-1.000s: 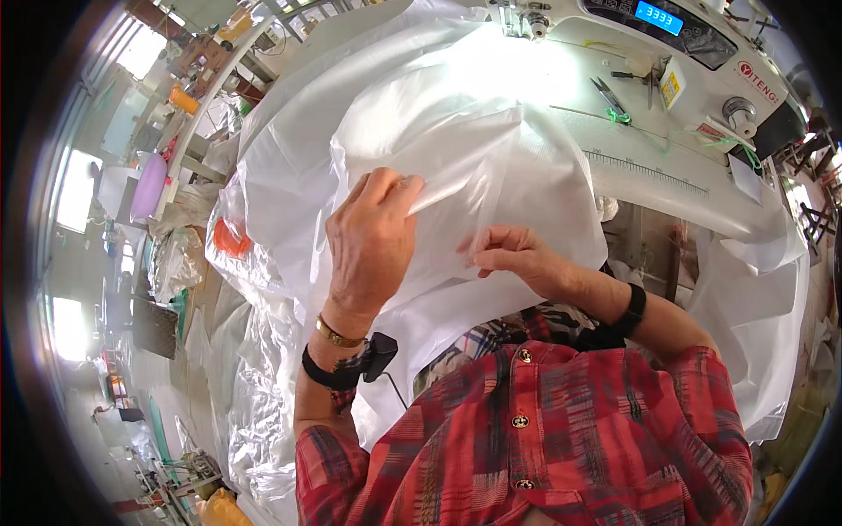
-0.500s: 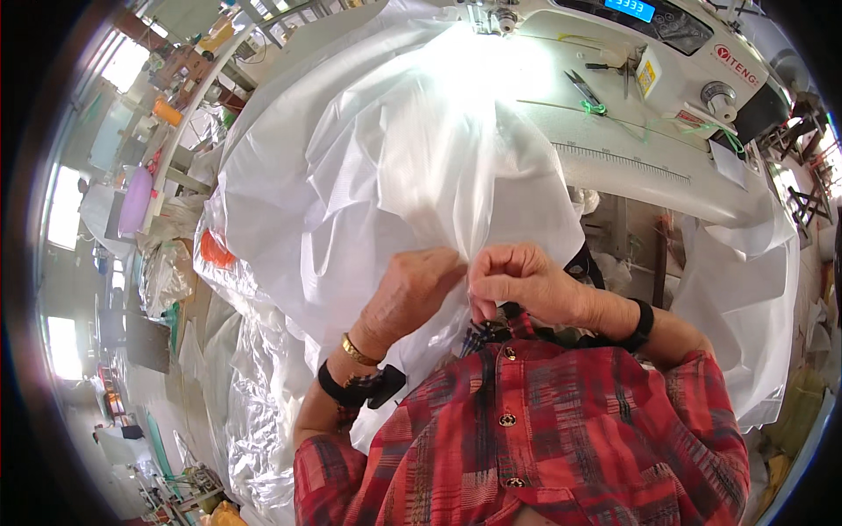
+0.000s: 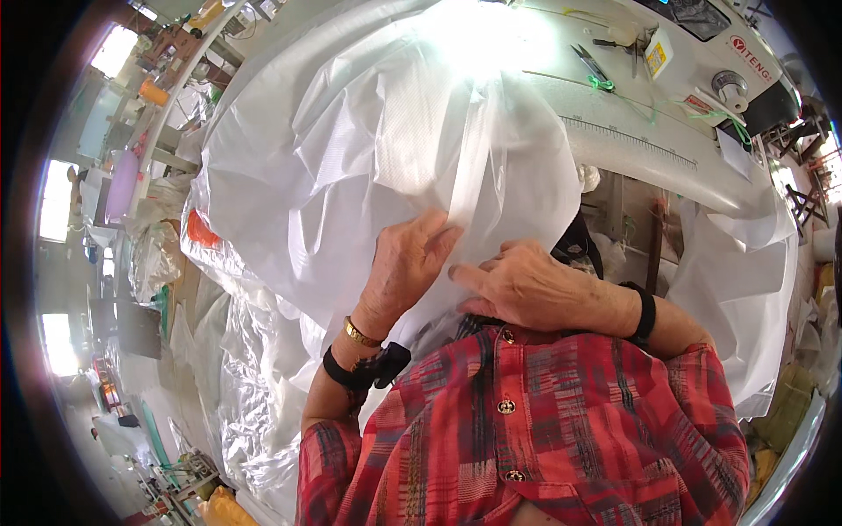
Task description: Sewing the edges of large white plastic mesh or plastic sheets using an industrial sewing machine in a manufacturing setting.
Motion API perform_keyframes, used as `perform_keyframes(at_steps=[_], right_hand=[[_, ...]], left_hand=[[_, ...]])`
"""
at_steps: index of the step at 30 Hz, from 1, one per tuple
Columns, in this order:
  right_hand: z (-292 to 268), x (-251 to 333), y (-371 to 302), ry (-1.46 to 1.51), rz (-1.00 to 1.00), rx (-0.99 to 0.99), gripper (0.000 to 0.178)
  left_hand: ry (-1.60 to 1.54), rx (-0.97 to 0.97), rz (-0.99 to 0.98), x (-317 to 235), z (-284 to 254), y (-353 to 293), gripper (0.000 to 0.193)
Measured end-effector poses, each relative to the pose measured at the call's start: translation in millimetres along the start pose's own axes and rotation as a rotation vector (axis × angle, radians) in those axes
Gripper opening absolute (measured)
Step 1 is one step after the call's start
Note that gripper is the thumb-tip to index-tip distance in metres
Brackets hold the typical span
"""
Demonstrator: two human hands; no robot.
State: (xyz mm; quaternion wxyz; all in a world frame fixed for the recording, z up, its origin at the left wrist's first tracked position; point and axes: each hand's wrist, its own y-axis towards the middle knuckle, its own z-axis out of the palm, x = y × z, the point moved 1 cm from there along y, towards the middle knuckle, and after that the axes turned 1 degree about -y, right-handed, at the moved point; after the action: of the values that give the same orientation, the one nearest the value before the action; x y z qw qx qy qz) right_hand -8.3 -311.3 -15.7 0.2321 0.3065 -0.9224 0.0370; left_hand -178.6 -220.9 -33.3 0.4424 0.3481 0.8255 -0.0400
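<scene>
A large translucent white plastic sheet [image 3: 263, 184] lies in folds over the sewing table and hangs down toward my body. A pale, straight strip [image 3: 474, 158] runs down it from the bright work light. At the strip's lower end, my left hand [image 3: 408, 263] pinches the sheet between thumb and fingers. Lower and to the right, close to my shirt, my right hand [image 3: 535, 285] is closed with bent fingers pointing left over the sheet. Whatever lies between those fingers is hidden. A small gap separates the two hands.
Snips with green thread [image 3: 593, 68] lie on the table near a printed ruler scale [image 3: 631, 142]. The sewing machine [image 3: 728, 53] stands at the upper right. More white sheeting [image 3: 737, 289] hangs at the right; crumpled clear plastic [image 3: 254, 377] lies at the left.
My hands have drawn apart. The left has moved slightly up along the sheet, while the right has turned with its back up. The strip now appears flatter, and the view has shifted slightly.
</scene>
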Motion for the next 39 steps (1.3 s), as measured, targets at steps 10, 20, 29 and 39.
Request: perform_keyframes(at_steps=[10,20,29,39], right_hand=[[-7,6,5,0.095,-0.13,-0.172,0.019],[-3,21,16,-0.094,-0.269,-0.156,0.014],[-2,20,22,-0.167,-0.356,-0.107,0.01],[-10,26,20,-0.23,-0.413,-0.104,0.01]], left_hand=[[0.102,-0.065,0.049,-14,-18,1,0.021],[-0.211,0.18,-0.105,-1,-1,-3,0.014],[-0.361,0.21,-0.214,-10,-8,-5,0.015],[-0.469,0.186,-0.278,-19,-9,-8,0.02]])
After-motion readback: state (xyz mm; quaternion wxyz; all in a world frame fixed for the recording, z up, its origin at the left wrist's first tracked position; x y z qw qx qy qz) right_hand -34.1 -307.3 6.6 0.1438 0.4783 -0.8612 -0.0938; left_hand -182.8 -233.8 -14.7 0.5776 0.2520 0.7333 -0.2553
